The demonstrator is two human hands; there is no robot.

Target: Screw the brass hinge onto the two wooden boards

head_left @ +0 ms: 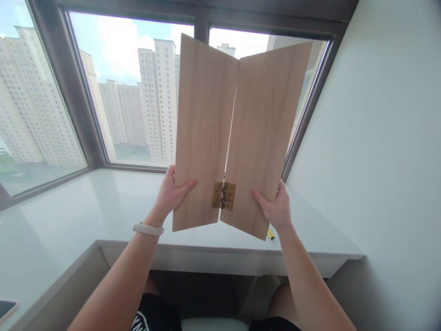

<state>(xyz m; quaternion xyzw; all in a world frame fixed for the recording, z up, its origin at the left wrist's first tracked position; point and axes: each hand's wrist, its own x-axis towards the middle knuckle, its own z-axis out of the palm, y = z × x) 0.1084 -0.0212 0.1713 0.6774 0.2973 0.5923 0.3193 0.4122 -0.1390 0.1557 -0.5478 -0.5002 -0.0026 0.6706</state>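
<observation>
Two wooden boards, the left board [203,128] and the right board [265,124], are held up before the window, joined by a brass hinge [223,196] near their lower ends. They stand at an angle to each other, with a thin slit of light between them. My left hand [174,189] grips the left board's outer edge, thumb on its face and fingers hidden behind. On the other side, my right hand [275,204] holds the right board's outer edge in the same way. Screw heads seem to show on the hinge plates.
A white countertop [138,202] runs below the boards to the window. A small yellow and black object [271,234] lies on it, partly behind the right board. The window frame [77,82] and a white wall [372,138] bound the space. A dark-screened device [7,308] sits at the lower left.
</observation>
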